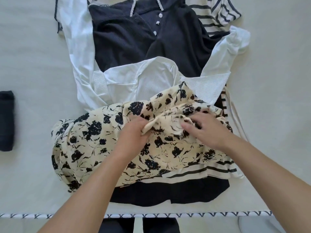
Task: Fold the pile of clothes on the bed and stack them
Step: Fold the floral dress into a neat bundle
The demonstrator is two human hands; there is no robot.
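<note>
Right now the left hand [134, 130] is closed tight on a bunch of the flowery cloth [94, 148], with the fabric squeezed up inside its fist. The right hand [207, 128] is just beside it, fingers [188, 126] spread and curled down, pressing on and pinching the same cloth. Both hands meet near the top middle of the flowery cloth, which is cream with dark flowers and lies crumpled on top of the pile on the bed [33, 56].

Under the near edge of the flowery cloth a striped piece [193, 174] sticks out, and under that a dark piece [168, 194] lies flat. Just past the far edge of the flowery cloth is a white ribbed top [148, 81], touching it. Farther past that lies a dark blue top with white buttons [134, 39]. A white sleeve [80, 47] runs down the left of the blue top, and a striped shirt [215, 15] sits at its far right.

Well off to the left of the flowery cloth, a dark folded thing [5, 120] lies alone on the bed. The bed's near edge has a trim with dark zigzag stitches [185, 215].
</note>
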